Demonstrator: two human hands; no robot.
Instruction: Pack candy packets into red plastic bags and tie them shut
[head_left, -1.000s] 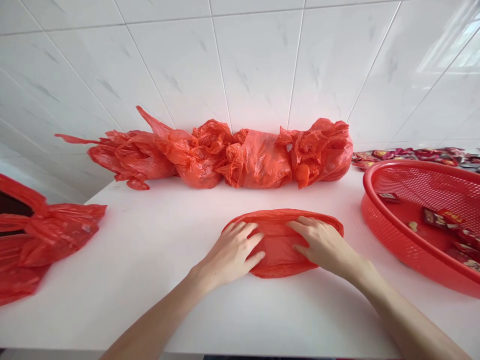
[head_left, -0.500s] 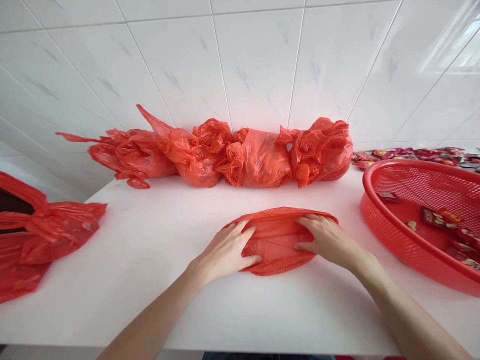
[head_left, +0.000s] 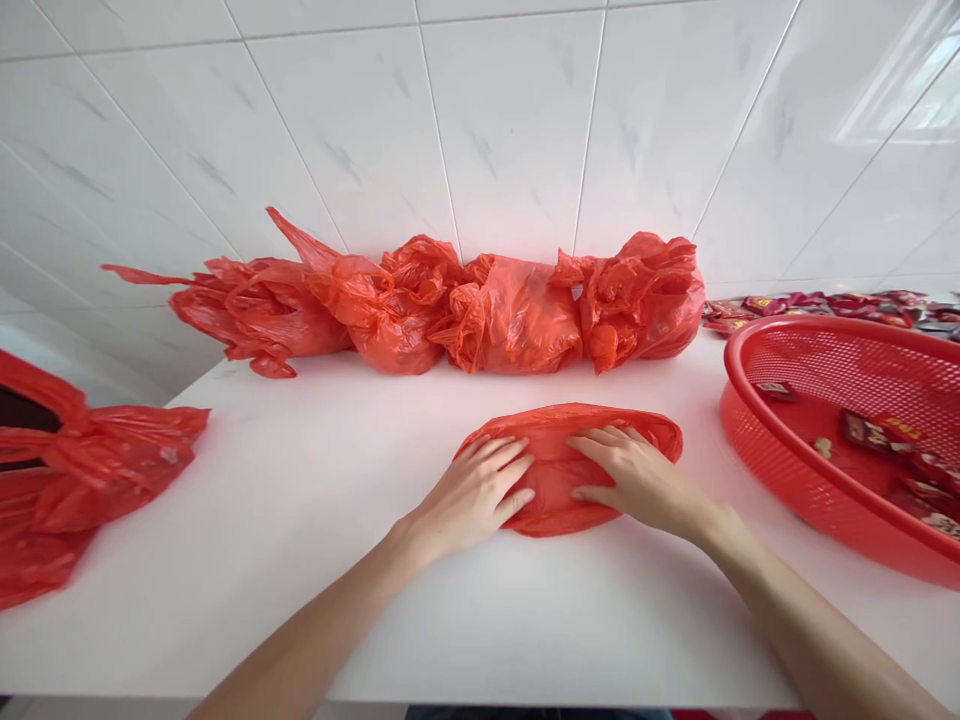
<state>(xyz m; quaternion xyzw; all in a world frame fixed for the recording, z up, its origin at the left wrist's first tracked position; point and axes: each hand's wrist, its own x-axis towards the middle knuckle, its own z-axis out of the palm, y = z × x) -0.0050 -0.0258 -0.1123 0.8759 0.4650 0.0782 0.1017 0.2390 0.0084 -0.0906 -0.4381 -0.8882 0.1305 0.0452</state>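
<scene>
A thin red plastic bag [head_left: 551, 470] lies spread in an oval on the white table, its rim raised around the edge. My left hand [head_left: 476, 490] rests on the left part of the bag, fingers stretched forward and thumb apart. On the right part lies my right hand [head_left: 637, 475], fingers spread and pointing inward. Both hands touch the bag's inner side without gripping it. Parts of the bag's rim are hidden under the hands.
Several filled red plastic bags [head_left: 525, 315] stand in a row against the tiled wall. A red mesh basket [head_left: 795, 465] with small wrapped packets [head_left: 866, 430] is at the right. More packets [head_left: 840, 305] lie behind it. Another red bag [head_left: 120, 460] sits at the left edge.
Both hands have shifted slightly inward and come nearer each other on the bag. The bag's rim has moved a little away from me, and its right end now stands more rounded.
</scene>
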